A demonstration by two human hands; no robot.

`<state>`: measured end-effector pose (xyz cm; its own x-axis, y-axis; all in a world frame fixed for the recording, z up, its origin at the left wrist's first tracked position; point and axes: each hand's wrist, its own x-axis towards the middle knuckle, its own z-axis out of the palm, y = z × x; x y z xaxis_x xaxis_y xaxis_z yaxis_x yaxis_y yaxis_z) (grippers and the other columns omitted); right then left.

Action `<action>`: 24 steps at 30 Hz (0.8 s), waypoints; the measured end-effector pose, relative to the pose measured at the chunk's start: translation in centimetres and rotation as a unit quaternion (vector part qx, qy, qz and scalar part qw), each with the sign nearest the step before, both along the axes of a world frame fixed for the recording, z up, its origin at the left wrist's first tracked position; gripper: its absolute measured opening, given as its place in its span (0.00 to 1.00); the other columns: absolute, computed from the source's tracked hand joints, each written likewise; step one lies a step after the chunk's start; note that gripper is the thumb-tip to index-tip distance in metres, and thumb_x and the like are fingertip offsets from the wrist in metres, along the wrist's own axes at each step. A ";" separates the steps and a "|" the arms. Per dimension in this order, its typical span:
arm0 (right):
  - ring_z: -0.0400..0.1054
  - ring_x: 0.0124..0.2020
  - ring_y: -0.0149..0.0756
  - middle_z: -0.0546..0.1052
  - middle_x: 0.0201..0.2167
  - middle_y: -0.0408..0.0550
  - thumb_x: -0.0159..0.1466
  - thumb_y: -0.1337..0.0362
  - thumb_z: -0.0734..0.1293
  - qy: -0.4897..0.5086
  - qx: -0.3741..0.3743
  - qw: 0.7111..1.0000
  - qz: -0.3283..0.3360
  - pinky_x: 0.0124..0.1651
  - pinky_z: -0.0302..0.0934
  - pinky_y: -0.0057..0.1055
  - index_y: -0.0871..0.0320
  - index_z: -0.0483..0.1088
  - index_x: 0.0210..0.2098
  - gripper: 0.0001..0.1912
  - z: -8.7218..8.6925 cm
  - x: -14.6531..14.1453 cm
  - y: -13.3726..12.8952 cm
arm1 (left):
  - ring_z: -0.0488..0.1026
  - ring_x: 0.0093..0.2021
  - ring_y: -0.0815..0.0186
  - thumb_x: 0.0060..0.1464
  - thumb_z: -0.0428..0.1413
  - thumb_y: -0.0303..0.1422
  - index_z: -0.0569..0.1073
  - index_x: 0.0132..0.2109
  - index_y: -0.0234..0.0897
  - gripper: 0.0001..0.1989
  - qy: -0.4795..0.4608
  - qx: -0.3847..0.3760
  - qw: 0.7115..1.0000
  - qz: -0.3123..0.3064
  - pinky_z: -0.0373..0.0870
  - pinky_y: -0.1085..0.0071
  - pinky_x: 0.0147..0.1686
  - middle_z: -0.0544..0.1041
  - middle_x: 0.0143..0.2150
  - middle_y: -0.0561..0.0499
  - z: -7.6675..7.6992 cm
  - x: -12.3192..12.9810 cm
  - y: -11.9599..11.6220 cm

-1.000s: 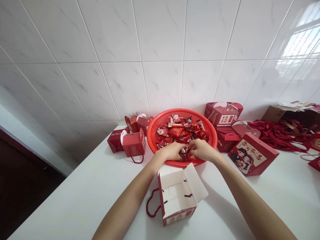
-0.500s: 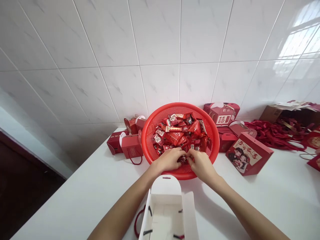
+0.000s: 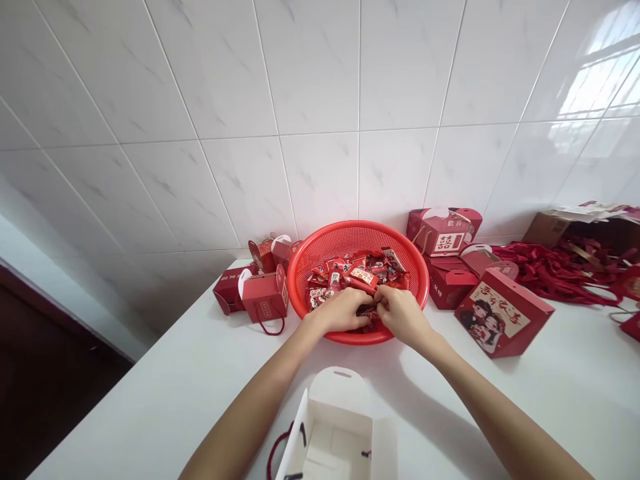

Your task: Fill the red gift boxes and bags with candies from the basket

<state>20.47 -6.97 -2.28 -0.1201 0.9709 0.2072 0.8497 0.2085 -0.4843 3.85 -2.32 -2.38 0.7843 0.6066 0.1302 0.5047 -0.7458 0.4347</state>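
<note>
Red plastic mesh forms the round basket (image 3: 340,241), and small wrapped packets (image 3: 363,277) lie heaped inside it. From my remote seat I see the left hand (image 3: 345,310) and the right hand (image 3: 403,312) reaching over the basket's near rim, fingers curled narrow and almost meeting; I cannot tell what, if anything, they pinch. I judge each packet light, its glossy wrapper slippery, the contents perhaps breakable, so I would favour a gentle fingertip hold across the middle. Nearer me than the basket sits an open white-lined box (image 3: 335,443), probably thin, springy card.
</note>
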 end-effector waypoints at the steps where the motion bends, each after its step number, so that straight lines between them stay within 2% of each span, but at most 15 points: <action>1: 0.69 0.32 0.36 0.76 0.29 0.46 0.59 0.77 0.59 0.010 0.007 1.000 -0.003 0.36 0.54 0.28 0.57 0.69 0.32 0.11 0.0 0.1 0.2 | 0.76 0.37 0.62 0.54 0.57 0.28 0.77 0.38 0.35 0.05 -0.010 0.007 1.000 0.004 0.68 0.71 0.38 0.80 0.39 0.48 0.1 0.0 0.0; 7: 0.67 0.38 0.38 0.71 0.35 0.48 0.59 0.73 0.60 0.116 0.064 0.990 -0.039 0.43 0.59 0.31 0.56 0.68 0.30 0.08 0.2 0.8 2.4 | 0.76 0.48 0.59 0.55 0.56 0.28 0.78 0.48 0.38 0.14 -0.114 0.070 0.987 0.093 0.69 0.66 0.52 0.81 0.48 0.47 1.3 0.0 1.3; 10: 0.66 0.42 0.40 0.72 0.36 0.49 0.58 0.73 0.61 0.186 0.056 0.980 -0.042 0.49 0.58 0.35 0.56 0.65 0.27 0.07 0.6 0.9 3.9 | 0.76 0.47 0.59 0.57 0.54 0.31 0.78 0.48 0.38 0.13 -0.144 0.064 0.973 0.167 0.70 0.67 0.49 0.81 0.47 0.47 1.7 0.0 2.8; 12: 0.67 0.41 0.39 0.74 0.34 0.47 0.59 0.72 0.61 0.214 0.039 0.975 -0.034 0.47 0.59 0.34 0.55 0.64 0.28 0.06 0.7 0.9 4.8 | 0.77 0.43 0.59 0.62 0.50 0.35 0.79 0.43 0.37 0.13 -0.102 0.033 0.976 0.191 0.70 0.67 0.45 0.82 0.41 0.48 1.7 0.0 3.6; 15: 0.69 0.36 0.36 0.74 0.31 0.45 0.60 0.69 0.60 0.262 0.012 0.965 -0.021 0.42 0.61 0.32 0.55 0.63 0.30 0.03 0.4 0.9 5.8 | 0.76 0.37 0.59 0.65 0.44 0.38 0.78 0.34 0.37 0.21 -0.023 0.009 0.980 0.196 0.69 0.67 0.41 0.81 0.33 0.48 1.6 0.0 4.2; 18: 0.69 0.32 0.34 0.73 0.27 0.42 0.60 0.66 0.61 0.313 -0.004 0.950 -0.016 0.37 0.63 0.30 0.55 0.62 0.30 0.02 0.0 1.1 6.6 | 0.75 0.35 0.60 0.62 0.48 0.36 0.78 0.31 0.37 0.17 0.014 0.008 0.981 0.195 0.69 0.69 0.39 0.80 0.30 0.49 1.3 -0.1 4.3; 20: 0.68 0.29 0.34 0.72 0.26 0.42 0.59 0.63 0.62 0.345 -0.010 0.938 -0.019 0.34 0.63 0.29 0.55 0.63 0.30 0.03 -0.1 1.4 7.1 | 0.76 0.37 0.60 0.56 0.54 0.32 0.80 0.36 0.38 0.10 0.040 0.006 0.984 0.171 0.69 0.70 0.41 0.81 0.34 0.50 1.1 -0.2 4.5; 21: 0.68 0.29 0.34 0.71 0.25 0.42 0.58 0.62 0.62 0.361 -0.012 0.932 -0.022 0.33 0.63 0.29 0.55 0.63 0.30 0.04 -0.1 1.5 7.3 | 0.76 0.41 0.59 0.53 0.56 0.31 0.80 0.39 0.39 0.09 0.054 0.009 0.986 0.157 0.70 0.70 0.43 0.82 0.38 0.49 1.0 -0.2 4.7; 24: 0.68 0.29 0.34 0.72 0.27 0.43 0.57 0.57 0.65 0.411 -0.012 0.911 -0.033 0.31 0.63 0.29 0.56 0.65 0.31 0.09 0.2 1.7 7.8 | 0.72 0.54 0.52 0.48 0.60 0.32 0.78 0.51 0.39 0.21 0.095 0.024 0.984 0.151 0.68 0.65 0.52 0.78 0.53 0.46 1.0 -0.2 5.1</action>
